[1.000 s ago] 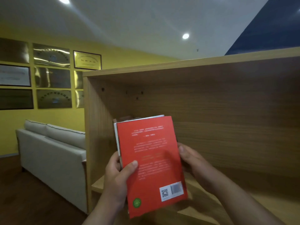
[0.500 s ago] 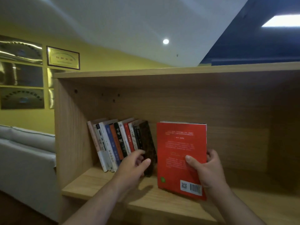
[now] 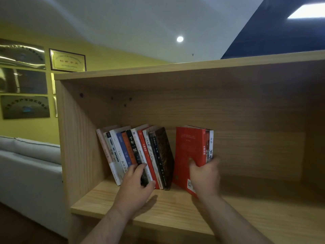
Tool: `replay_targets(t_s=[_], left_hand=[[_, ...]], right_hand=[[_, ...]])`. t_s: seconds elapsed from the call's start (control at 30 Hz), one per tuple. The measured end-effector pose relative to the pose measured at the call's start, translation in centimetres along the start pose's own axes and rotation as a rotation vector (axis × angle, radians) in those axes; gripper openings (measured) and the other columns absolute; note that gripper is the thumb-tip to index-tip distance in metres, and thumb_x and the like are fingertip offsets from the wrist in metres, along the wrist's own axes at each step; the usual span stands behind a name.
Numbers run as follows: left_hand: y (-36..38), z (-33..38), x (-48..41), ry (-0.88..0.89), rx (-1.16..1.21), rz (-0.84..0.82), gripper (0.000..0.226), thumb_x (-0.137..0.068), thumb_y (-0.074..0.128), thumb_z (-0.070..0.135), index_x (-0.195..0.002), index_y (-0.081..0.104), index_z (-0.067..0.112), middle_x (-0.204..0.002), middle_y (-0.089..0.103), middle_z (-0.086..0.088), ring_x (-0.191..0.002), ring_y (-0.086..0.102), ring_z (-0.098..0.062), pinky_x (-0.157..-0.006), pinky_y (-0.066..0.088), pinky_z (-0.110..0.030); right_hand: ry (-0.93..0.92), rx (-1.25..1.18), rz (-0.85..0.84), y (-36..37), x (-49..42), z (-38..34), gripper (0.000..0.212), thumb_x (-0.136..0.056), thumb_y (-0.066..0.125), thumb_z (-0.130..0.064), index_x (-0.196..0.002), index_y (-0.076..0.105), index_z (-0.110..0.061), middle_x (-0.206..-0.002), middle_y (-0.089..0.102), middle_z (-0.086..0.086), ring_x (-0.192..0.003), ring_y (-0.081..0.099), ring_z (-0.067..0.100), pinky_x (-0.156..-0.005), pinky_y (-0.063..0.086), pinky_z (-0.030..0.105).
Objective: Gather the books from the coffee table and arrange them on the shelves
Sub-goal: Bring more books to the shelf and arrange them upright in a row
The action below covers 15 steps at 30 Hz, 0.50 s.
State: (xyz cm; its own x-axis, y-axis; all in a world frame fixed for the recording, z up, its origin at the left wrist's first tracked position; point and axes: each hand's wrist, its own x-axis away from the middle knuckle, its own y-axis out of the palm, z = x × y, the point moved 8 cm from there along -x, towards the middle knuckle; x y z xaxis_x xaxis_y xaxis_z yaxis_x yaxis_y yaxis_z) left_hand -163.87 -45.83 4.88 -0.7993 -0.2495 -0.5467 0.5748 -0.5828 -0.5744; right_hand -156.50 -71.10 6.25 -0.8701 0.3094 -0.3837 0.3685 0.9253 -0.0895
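left hand – fingers spread, pressing the leaning row of books, clasping nothing | right hand – closed low on a small stack, red book outermost, upright on the shelf just right of the row | paperbacks: likely light, bendy, slick-covered; hold low near spines | gap between groups clear; row may topple rightward | couch far left

Left hand presses the leaning row of books; right hand grips the red book, seemingly with another, on the shelf.
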Motion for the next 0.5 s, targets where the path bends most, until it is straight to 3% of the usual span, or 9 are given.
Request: replay_targets(t_s=[0.17,0.3,0.37,0.43,0.5], left_hand=[[0.1,0.4,0.2,0.032,0.019,-0.019,0.065,-0.088,0.061,0.047,-0.148,0.04,0.033,-0.14,0.036,0.012,-0.133,0.038,-0.011,-0.116,0.039,-0.04],[-0.7,2.2,1.1,0.138,-0.032,0.079,0.052,-0.093,0.055,0.045,-0.142,0.047,0.033,-0.136,0.043,0.014,-0.128,0.039,-0.004,-0.111,0.044,-0.037],[-0.1,4.4,1.6,0.159,0.146,-0.01,0.04,-0.095,0.047,0.048,-0.135,0.048,0.049,-0.133,0.054,0.019,-0.122,0.05,0.004,-0.1,0.052,-0.03],[1.3,7.1,1.3,0.12,0.478,-0.173,0.035,-0.095,0.048,0.052,-0.128,0.049,0.061,-0.126,0.064,0.023,-0.116,0.059,0.007,-0.088,0.056,-0.02],[1.9,8.4,-0.1,0.032,0.671,-0.193,0.031,-0.094,0.054,0.051,-0.125,0.053,0.057,-0.118,0.068,0.022,-0.109,0.064,0.005,-0.082,0.055,-0.019]], right_hand=[[-0.036,0.235,-0.22,1.3,0.9,0.7,0.054,-0.086,0.068,-0.029,-0.126,0.033,-0.021,-0.114,0.064,0.005,-0.089,0.067,0.02,-0.063,0.052,0.029],[-0.193,0.459,-0.327,2.1,2.7,-0.1,0.074,-0.089,0.068,-0.048,-0.144,0.024,-0.023,-0.126,0.058,0.0,-0.109,0.066,0.022,-0.075,0.05,0.028],[-0.275,0.507,-0.377,2.7,3.5,-0.5,0.078,-0.084,0.063,-0.064,-0.143,0.025,-0.03,-0.121,0.057,-0.007,-0.108,0.065,0.018,-0.074,0.046,0.028],[-0.288,0.511,-0.444,2.8,3.6,-0.3,0.067,-0.084,0.056,-0.071,-0.136,0.037,-0.034,-0.116,0.061,-0.011,-0.105,0.065,0.017,-0.074,0.046,0.03],[-0.195,0.358,-0.545,2.7,3.6,0.4,0.032,-0.092,0.056,-0.064,-0.117,0.052,-0.045,-0.109,0.067,-0.016,-0.099,0.067,0.008,-0.071,0.048,0.021]])
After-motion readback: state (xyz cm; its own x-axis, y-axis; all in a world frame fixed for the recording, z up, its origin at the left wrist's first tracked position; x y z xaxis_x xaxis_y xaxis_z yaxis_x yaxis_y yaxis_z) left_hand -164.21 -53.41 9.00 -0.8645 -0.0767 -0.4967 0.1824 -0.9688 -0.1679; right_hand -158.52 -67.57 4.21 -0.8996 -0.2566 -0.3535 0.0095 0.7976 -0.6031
